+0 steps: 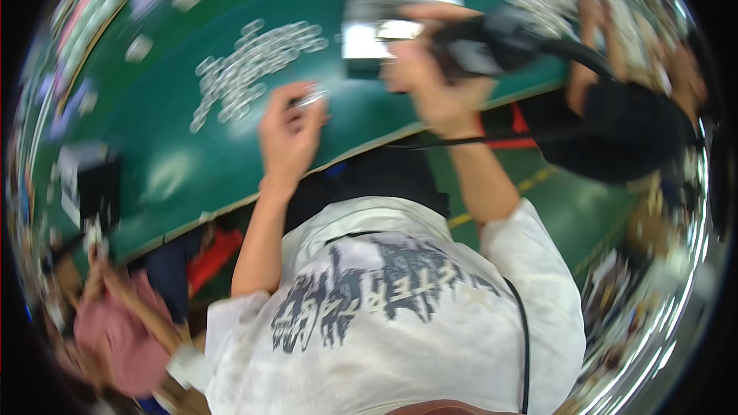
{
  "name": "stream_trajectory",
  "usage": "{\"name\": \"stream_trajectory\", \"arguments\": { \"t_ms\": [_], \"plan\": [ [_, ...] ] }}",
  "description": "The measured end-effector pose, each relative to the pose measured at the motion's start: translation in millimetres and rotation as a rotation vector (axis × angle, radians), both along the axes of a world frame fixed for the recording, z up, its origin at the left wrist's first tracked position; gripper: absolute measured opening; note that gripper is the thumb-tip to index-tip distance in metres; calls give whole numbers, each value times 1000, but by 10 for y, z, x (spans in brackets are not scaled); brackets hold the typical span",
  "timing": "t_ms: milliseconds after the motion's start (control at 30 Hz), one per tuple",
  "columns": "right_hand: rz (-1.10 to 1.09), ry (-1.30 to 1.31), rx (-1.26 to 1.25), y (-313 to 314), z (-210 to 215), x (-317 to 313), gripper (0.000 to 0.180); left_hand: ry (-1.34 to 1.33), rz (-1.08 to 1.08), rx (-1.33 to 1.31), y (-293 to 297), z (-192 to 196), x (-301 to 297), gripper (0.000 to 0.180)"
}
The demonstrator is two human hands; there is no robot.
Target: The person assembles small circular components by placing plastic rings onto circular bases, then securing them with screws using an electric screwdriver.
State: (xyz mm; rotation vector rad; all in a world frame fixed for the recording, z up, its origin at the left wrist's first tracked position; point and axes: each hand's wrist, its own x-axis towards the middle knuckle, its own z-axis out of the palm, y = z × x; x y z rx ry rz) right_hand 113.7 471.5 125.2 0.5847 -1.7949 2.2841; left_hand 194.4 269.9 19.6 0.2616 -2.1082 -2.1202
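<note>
A small, shiny, pale piece [314, 96], blurred in outline, is pinched at the left hand's [289, 124] fingertips. Farther right, a flat, bright piece [400, 29] shows by the right hand's [440, 91] fingers, over a white, boxy device [366, 41]; blur hides whether it is gripped.

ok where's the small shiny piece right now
In the head view, the small shiny piece is left of centre, in the left hand, near the pale pieces on the green table.

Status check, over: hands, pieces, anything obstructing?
Left hand pinching small shiny piece. Right hand at white device, grip blurred. Pale pieces spread on green table. Blurred black object overlaps right hand.
</note>
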Motion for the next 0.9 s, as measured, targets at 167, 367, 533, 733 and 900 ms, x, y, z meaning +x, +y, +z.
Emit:
{"name": "stream_trajectory", "arguments": {
  "t_ms": [167, 367, 533, 733, 900],
  "plan": [
    [79, 265, -195, 207, 164, -172, 25, 45, -11, -52, 21, -2, -18, 21],
    [-20, 279, -114, -1, 161, -469, 24, 63, 4, -110, -11, -72, -20, 21],
    [143, 167, -82, 11, 127, -394, 23, 79, 19, -120, -44, -54, -11, 21],
    [223, 110, -71, -402, -2, -67, 31, 129, 8, -175, -33, -38, -21, 21],
    [312, 74, -201, -688, -86, -141, 28, 121, 20, -149, -5, -16, -7, 23]
  ]
}}
